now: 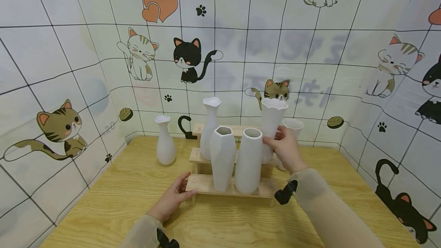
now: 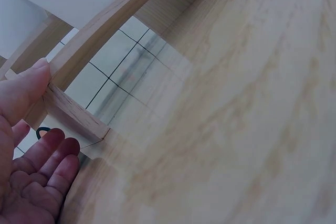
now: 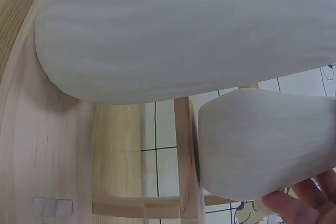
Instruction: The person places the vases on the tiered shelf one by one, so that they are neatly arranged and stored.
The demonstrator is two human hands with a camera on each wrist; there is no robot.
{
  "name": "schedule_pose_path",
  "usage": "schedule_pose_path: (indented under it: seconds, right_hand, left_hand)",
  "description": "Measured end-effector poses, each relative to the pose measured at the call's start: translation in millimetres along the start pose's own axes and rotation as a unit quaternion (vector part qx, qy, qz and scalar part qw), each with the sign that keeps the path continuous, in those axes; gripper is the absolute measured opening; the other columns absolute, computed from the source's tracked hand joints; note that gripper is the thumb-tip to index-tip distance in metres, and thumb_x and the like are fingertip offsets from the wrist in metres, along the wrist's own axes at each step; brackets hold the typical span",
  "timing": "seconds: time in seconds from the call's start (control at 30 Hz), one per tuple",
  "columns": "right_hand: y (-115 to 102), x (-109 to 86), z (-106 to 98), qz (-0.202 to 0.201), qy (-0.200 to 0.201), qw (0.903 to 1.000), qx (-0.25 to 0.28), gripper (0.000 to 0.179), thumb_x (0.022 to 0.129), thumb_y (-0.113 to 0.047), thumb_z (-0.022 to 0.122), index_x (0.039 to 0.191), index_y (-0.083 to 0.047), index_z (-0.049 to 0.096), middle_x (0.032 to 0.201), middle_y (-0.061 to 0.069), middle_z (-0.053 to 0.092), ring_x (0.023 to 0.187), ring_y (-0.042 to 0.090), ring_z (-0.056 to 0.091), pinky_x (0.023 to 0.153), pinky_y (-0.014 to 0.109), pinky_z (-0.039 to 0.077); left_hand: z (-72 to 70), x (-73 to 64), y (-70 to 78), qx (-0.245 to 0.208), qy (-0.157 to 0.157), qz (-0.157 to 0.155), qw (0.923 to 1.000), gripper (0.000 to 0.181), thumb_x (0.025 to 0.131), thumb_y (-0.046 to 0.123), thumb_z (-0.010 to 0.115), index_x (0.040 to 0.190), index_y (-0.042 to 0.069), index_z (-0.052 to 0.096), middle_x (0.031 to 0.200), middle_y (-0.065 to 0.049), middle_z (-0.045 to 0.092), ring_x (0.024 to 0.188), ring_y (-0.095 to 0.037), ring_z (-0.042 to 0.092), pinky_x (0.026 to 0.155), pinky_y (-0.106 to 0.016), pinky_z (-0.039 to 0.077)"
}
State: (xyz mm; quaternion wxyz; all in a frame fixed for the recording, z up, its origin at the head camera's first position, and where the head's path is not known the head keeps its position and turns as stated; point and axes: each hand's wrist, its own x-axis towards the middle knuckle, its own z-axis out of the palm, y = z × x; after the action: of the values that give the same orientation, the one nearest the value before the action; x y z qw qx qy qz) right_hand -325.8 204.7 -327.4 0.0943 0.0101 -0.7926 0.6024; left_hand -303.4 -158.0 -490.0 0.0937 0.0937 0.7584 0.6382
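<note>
A three-step wooden stand (image 1: 200,185) holds several white vases. My left hand (image 1: 173,198) grips its lowest shelf at the left end; in the left wrist view the thumb lies against the board above a short leg (image 2: 79,113). With its fingers round the side, my right hand (image 1: 287,150) holds a tall scalloped-rim vase (image 1: 270,121) at the middle shelf's right end. The right wrist view shows fingertips on this vase's side (image 3: 257,140), its base at the shelf. On the lowest shelf stand a faceted vase (image 1: 223,160) and a smooth round-mouthed vase (image 1: 248,163).
A slim-necked vase (image 1: 208,137) stands at the middle shelf's left. Another narrow-necked vase (image 1: 166,148) stands on the wooden table (image 1: 113,202) left of the stand. Behind my right hand is a wide-mouthed vase (image 1: 294,125), partly hidden. Cat-print walls enclose the table.
</note>
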Motion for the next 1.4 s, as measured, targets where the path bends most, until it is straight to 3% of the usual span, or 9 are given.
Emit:
schedule_pose_path:
  seconds: [0.8,1.4]
  right_hand:
    - [6,6.1,8,-0.016,0.011,0.9996,-0.018,0.071,0.089,-0.021,0.069,0.146,-0.005,0.029,0.131,0.021,0.045,0.120,0.037,0.046,0.100,0.058,0.038]
    - [3,7.2,16,-0.017,0.011,0.9994,-0.027,0.065,0.091,-0.020,0.066,0.145,-0.004,0.034,0.131,0.019,0.048,0.119,0.035,0.047,0.099,0.054,0.040]
  left_hand:
    - [0.8,-0.4,0.4,-0.010,-0.008,0.006,0.9999,0.080,0.088,0.028,0.072,0.152,0.015,0.025,0.134,-0.016,0.043,0.116,-0.027,0.045,0.093,-0.039,0.040]
    - [0.1,0.7,-2.4,-0.015,-0.011,0.010,0.9998,0.082,0.089,0.027,0.071,0.153,0.013,0.023,0.135,-0.017,0.043,0.116,-0.027,0.046,0.094,-0.039,0.041]
